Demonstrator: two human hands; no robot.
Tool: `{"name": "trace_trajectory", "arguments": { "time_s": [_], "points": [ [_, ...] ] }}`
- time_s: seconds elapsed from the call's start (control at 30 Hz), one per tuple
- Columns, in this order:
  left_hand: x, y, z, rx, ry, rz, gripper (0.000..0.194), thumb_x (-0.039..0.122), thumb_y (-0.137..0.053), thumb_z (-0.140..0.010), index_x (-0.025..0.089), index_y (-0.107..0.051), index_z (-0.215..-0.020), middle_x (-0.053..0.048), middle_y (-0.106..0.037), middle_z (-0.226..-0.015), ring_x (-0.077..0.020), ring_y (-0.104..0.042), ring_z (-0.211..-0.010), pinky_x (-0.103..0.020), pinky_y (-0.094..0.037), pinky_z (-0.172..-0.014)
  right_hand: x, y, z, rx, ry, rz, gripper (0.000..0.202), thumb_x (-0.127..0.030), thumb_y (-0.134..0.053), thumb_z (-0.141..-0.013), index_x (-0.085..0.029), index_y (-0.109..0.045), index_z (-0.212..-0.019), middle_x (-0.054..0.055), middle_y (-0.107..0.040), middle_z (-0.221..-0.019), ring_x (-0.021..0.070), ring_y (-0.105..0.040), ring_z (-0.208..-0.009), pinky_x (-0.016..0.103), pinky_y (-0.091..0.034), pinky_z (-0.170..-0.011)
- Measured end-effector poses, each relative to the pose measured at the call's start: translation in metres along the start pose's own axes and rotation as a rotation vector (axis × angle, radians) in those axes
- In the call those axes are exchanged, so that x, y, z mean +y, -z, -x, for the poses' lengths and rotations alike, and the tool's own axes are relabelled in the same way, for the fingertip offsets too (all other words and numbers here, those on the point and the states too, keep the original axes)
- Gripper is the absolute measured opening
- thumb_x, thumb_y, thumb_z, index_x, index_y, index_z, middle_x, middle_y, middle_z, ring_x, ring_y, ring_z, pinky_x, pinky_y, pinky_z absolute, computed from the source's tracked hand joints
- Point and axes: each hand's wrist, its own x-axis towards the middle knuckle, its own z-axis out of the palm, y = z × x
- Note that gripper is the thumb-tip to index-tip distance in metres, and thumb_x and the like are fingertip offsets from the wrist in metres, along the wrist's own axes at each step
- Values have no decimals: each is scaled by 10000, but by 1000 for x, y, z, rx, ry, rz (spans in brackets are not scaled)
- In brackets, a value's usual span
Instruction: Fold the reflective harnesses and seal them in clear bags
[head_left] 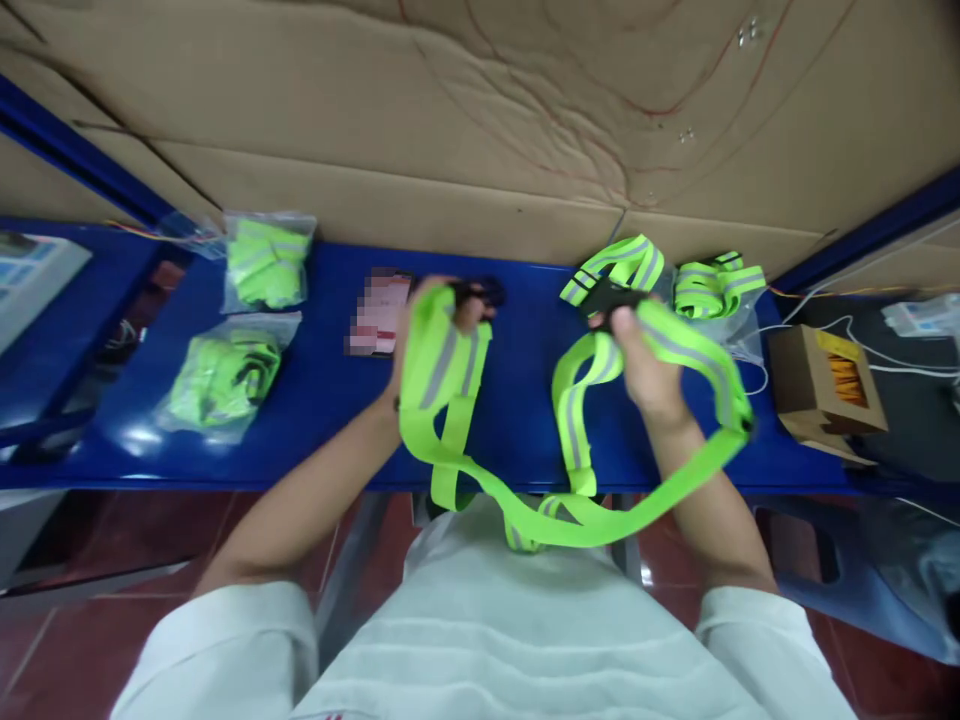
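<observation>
A neon yellow-green reflective strap (555, 522) with grey stripes hangs in loops between my two hands, its lower part drooping in front of the body. My left hand (424, 320) is closed around gathered layers of it, next to a dark buckle piece (484, 292). On the other side, my right hand (646, 365) grips the strap close to a black plastic buckle (611, 297). The two buckle pieces are apart. Both hands are held above the blue table, and motion blurs the fingers a little.
Two clear bags (268, 260) (225, 378) of folded green straps lie at the left. A phone-like object (381, 312) rests near my left hand. Behind my right hand are a loose strap (619, 265) and a rolled one (712, 288). A cardboard box (825, 385) stands far right.
</observation>
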Motion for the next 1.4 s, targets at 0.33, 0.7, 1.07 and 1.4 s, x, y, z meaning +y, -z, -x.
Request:
{"name": "trace_trajectory", "arguments": {
  "time_s": [0.33,0.7,1.07,1.4],
  "points": [
    [-31,-6,7,-94,185,31,336,443,-872,-809,174,-787,-990,-55,-796,-882,-193,-743,-796,-268,-563,-670,20,-37,9,-357,-141,-283,237,-477,-658,-1012,-245,-706,-1032,16,-792,-930,208,-758,-897,347,-611,-853],
    [-37,-11,18,-189,76,-53,351,491,-857,-816,164,-753,-745,-21,-695,-681,-151,-621,-593,-249,-479,-490,28,-50,19,-449,-141,-161,296,-516,-644,-1007,-235,-722,-1059,27,-793,-932,218,-756,-857,350,-603,-777],
    [-11,16,11,102,-234,-24,252,359,-843,-880,245,-802,-1101,-28,-817,-1016,-184,-801,-798,-279,-668,-715,54,18,-31,-179,264,411,662,-614,-554,-1025,-241,-483,-1566,188,-515,-1583,360,-494,-1475,593,-390,-1201],
    [-33,3,24,-37,-345,-225,263,336,-748,-958,227,-777,-1196,-51,-809,-1185,-210,-797,-1013,-290,-671,-905,5,-8,11,-483,27,-96,351,-507,-581,-1050,-292,-717,-1292,56,-781,-1106,213,-739,-923,375,-603,-826]
  ]
}}
